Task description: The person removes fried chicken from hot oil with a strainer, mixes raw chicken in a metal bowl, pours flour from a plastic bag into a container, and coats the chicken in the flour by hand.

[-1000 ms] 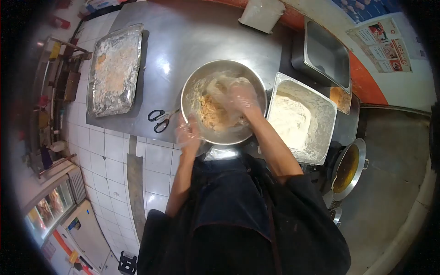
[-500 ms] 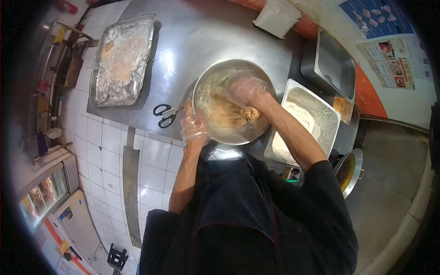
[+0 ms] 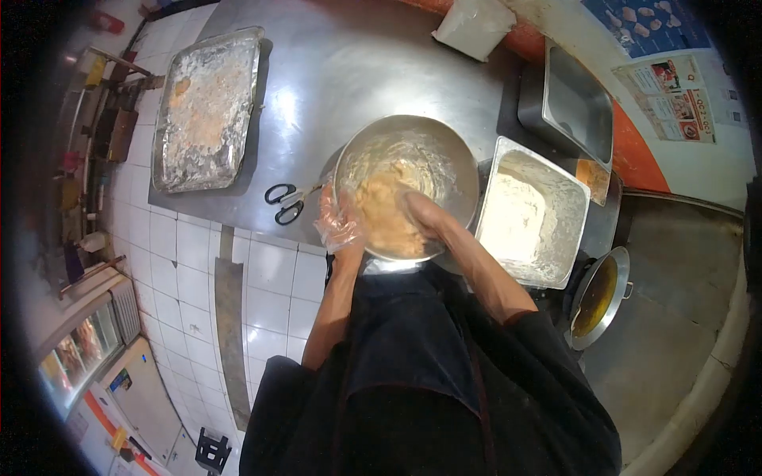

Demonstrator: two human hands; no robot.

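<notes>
A round steel mixing bowl [image 3: 460,170] sits at the near edge of the steel table, with a lumpy yellowish coated mixture [image 3: 386,210] in it. My left hand [image 3: 341,223], in a clear plastic glove, grips the bowl's left rim. Inside the bowl, my right hand [image 3: 422,213] is at the right side of the mixture; its fingers are blurred and partly sunk in it. Whitish paste smears the bowl's far inner wall. Black-handled scissors [image 3: 287,205] lie left of the bowl, close to my left hand.
Right of the bowl stands a steel pan of flour [image 3: 516,218], with a deep steel pan [image 3: 579,111] behind it. A flour-dusted tray [image 3: 208,111] lies at the table's left. A wok with yellow oil [image 3: 597,301] is at the right; a white container [image 3: 474,28] stands at the back.
My right hand has moved down and nearer me within the bowl, and the mixture is spread differently. My left hand stays at the rim. The view has shifted slightly.
</notes>
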